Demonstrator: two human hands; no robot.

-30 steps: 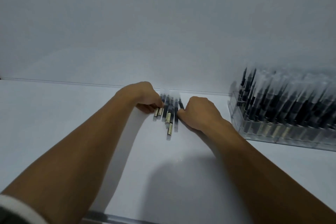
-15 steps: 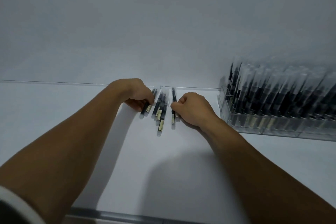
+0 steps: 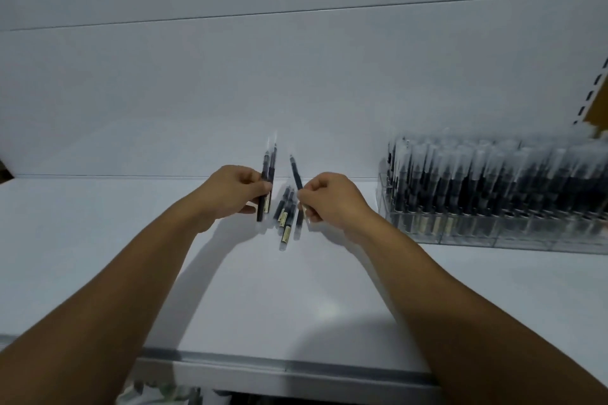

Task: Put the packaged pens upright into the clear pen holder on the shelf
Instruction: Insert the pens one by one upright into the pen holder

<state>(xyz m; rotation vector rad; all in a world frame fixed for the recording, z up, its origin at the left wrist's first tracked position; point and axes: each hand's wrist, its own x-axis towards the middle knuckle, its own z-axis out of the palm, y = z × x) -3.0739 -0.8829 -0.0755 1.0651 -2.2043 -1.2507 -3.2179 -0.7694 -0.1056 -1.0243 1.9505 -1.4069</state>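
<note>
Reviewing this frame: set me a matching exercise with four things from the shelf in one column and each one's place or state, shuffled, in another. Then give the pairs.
Things
1. holder
2. loose pens
3. left hand
4. right hand

Place or state
A. pinches a single pen, tip pointing up
B. stands at the right of the shelf, packed with upright pens
C. grips a bunch of pens, held above the shelf
D. lie flat between the two hands

Pairs: 1-B, 2-D, 3-C, 4-A
</note>
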